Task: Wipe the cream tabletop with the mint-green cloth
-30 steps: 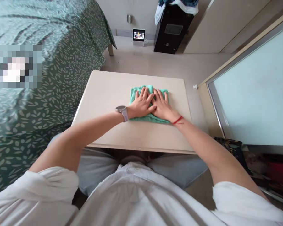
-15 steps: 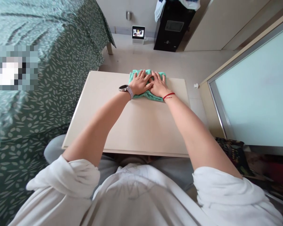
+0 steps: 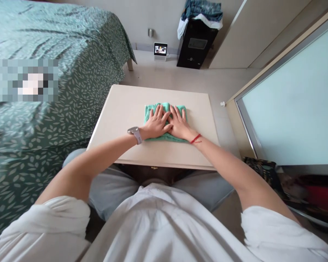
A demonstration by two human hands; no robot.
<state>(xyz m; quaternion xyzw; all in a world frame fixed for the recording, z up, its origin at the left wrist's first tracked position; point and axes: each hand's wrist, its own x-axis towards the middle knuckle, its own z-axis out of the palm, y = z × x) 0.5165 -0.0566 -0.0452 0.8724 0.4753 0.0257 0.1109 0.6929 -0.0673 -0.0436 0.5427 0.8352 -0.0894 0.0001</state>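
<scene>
A folded green cloth [image 3: 166, 138] lies flat on a cream-coloured table [image 3: 125, 105]. My left hand [image 3: 156, 123] rests palm down on the cloth's left half, its fingers spread and pointing away from me. On the right half lies my right hand [image 3: 179, 123], flat, with its fingers apart. The two hands touch or overlap at the thumbs over the middle of the cloth. A watch [image 3: 133, 131] is on my left wrist and a red cord [image 3: 196, 138] circles the right one.
A bed with a green leaf-patterned cover [image 3: 79, 65] stands along the left. Beyond the table are a small lit screen [image 3: 160, 51] on the floor and a black cabinet [image 3: 195, 47] topped with clothes. A frosted glass panel [image 3: 295, 98] stands at the right.
Both hands and the cloth under them have slid back toward me, from the table's far edge to about its middle. My elbows are bent further outward, and the camera view has shifted.
</scene>
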